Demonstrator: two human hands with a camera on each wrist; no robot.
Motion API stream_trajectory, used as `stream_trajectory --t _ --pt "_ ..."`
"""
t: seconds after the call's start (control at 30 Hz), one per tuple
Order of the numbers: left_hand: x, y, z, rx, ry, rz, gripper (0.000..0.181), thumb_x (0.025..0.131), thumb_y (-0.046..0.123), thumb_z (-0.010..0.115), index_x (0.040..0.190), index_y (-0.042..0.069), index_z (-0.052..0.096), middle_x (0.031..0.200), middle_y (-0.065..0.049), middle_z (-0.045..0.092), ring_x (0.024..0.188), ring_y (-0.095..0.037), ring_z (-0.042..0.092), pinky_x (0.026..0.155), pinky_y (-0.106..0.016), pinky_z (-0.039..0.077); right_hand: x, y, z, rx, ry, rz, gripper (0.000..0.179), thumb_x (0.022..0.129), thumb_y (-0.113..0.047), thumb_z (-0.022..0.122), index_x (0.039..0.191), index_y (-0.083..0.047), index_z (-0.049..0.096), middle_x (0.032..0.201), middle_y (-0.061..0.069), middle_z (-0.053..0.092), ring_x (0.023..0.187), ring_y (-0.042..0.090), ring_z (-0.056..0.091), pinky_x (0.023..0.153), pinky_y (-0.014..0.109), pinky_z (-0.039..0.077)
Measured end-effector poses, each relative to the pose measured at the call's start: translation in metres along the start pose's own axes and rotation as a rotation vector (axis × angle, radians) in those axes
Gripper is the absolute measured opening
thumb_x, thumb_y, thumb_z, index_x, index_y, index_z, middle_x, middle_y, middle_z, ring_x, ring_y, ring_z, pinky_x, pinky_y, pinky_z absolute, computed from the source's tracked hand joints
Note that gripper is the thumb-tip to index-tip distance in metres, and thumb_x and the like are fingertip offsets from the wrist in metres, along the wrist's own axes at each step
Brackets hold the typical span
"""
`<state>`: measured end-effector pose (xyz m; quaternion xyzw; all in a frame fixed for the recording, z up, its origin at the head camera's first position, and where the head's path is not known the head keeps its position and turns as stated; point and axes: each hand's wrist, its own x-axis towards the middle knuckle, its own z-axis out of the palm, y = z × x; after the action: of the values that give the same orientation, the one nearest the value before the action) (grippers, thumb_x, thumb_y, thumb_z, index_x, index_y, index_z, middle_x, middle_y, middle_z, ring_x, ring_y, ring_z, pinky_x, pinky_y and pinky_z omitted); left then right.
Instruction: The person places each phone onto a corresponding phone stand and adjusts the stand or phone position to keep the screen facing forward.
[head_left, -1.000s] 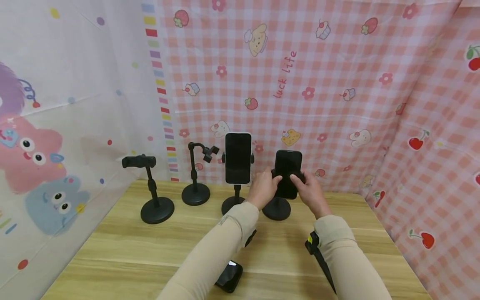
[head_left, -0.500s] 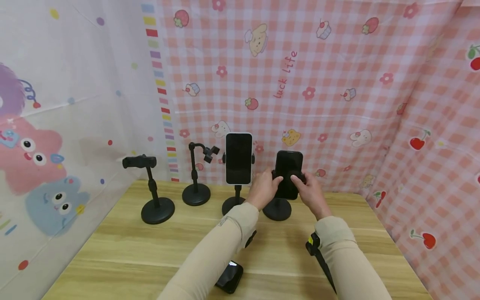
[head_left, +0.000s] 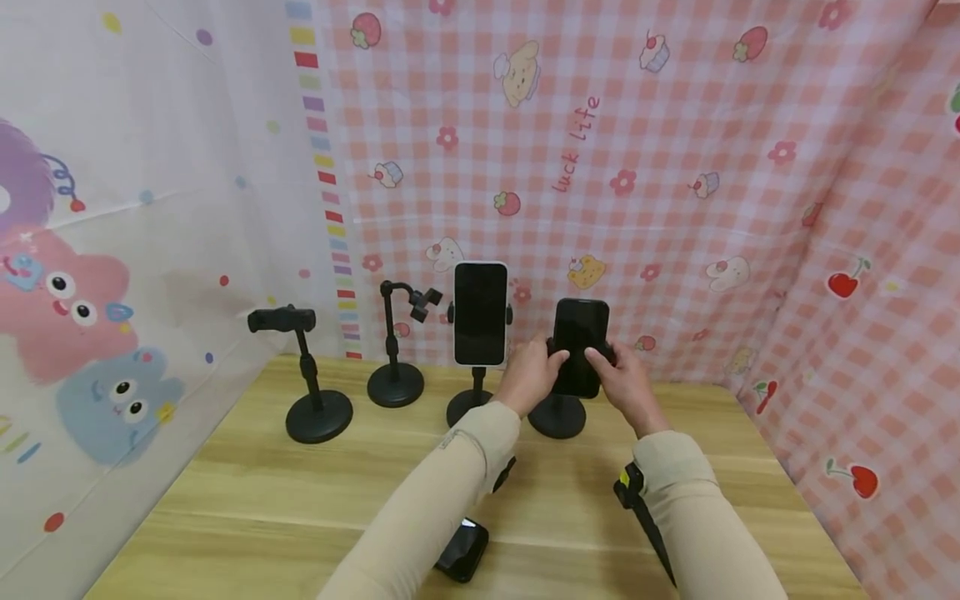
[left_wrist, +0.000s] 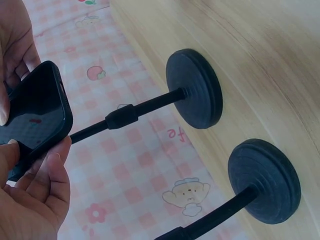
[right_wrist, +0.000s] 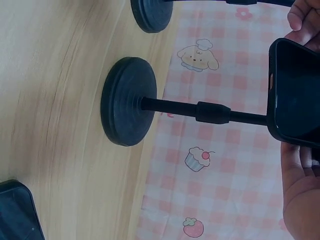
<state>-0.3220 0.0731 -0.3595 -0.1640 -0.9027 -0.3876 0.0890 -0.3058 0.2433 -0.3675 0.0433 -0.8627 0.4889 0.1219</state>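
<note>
A black phone [head_left: 581,325] stands upright at the head of a black phone stand [head_left: 557,417], right of centre in the head view. My left hand [head_left: 531,372] grips its left side, thumb on the screen and fingers curled behind. On the other side my right hand [head_left: 628,382] grips it the same way. In the left wrist view both thumbs lie on the dark screen [left_wrist: 42,107]. The stand's pole [right_wrist: 212,112] runs from its round base up behind the phone in the right wrist view. The clamp behind the phone is mostly hidden by my hands.
Just left, a white-edged phone [head_left: 481,312] sits in another stand. Further left are two phone stands without phones, one with a bent neck [head_left: 395,383] and one with a level clamp [head_left: 318,415]. Another black phone [head_left: 462,552] lies on the wooden table [head_left: 247,517], partly under my left forearm.
Both hands keep their hold on the black phone with hardly any movement. The whole head view has shifted slightly.
</note>
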Motion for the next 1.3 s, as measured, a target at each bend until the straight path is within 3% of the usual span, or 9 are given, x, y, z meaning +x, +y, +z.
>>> stream_trajectory --t 0.3,0.53,0.83,1.07,1.3 --pt "-0.001 0.003 -0.004 -0.014 -0.018 -0.025 0.033 0.101 0.034 0.059 0.112 0.003 0.060 0.075 -0.005 0.056 0.071 -0.017 0.058 0.065 -0.031 0.047 -0.003 -0.005 -0.001 -0.007 -0.027 0.036 0.044 0.103 -0.039 0.050 0.116 0.003 0.056 0.107 0.020 0.061 0.091 0.028 0.053 0.078 0.036 0.041" --pt "-0.001 0.006 -0.006 0.015 -0.031 -0.017 0.032 0.101 0.034 0.059 0.106 0.002 0.061 0.073 -0.005 0.056 0.070 -0.018 0.058 0.064 -0.031 0.045 -0.003 -0.004 -0.004 0.028 -0.048 0.063 0.041 0.104 -0.038 0.050 0.115 0.002 0.055 0.089 0.011 0.054 0.084 0.025 0.050 0.075 0.034 0.040" --pt "-0.002 0.005 -0.005 -0.037 -0.022 -0.017 0.030 0.101 0.032 0.059 0.107 0.003 0.060 0.077 -0.005 0.057 0.072 -0.018 0.058 0.065 -0.032 0.047 -0.003 -0.005 -0.003 0.009 -0.004 0.073 0.038 0.103 -0.036 0.053 0.109 0.001 0.056 0.084 0.008 0.053 0.081 0.025 0.050 0.072 0.034 0.040" --pt "-0.004 -0.001 0.000 -0.064 -0.002 0.021 0.031 0.101 0.032 0.059 0.109 0.002 0.059 0.076 -0.005 0.057 0.066 -0.016 0.057 0.059 -0.029 0.046 -0.007 -0.004 0.000 -0.016 0.015 0.047 0.042 0.103 -0.035 0.054 0.118 0.003 0.058 0.106 0.020 0.064 0.094 0.030 0.058 0.079 0.038 0.044" --pt "-0.008 -0.004 0.002 -0.109 -0.007 0.034 0.027 0.099 0.032 0.061 0.101 0.006 0.057 0.071 -0.005 0.053 0.057 -0.016 0.051 0.051 -0.028 0.039 -0.012 -0.001 -0.002 0.007 0.010 -0.004 0.041 0.104 -0.032 0.052 0.126 0.003 0.057 0.117 0.025 0.063 0.104 0.035 0.060 0.080 0.038 0.047"
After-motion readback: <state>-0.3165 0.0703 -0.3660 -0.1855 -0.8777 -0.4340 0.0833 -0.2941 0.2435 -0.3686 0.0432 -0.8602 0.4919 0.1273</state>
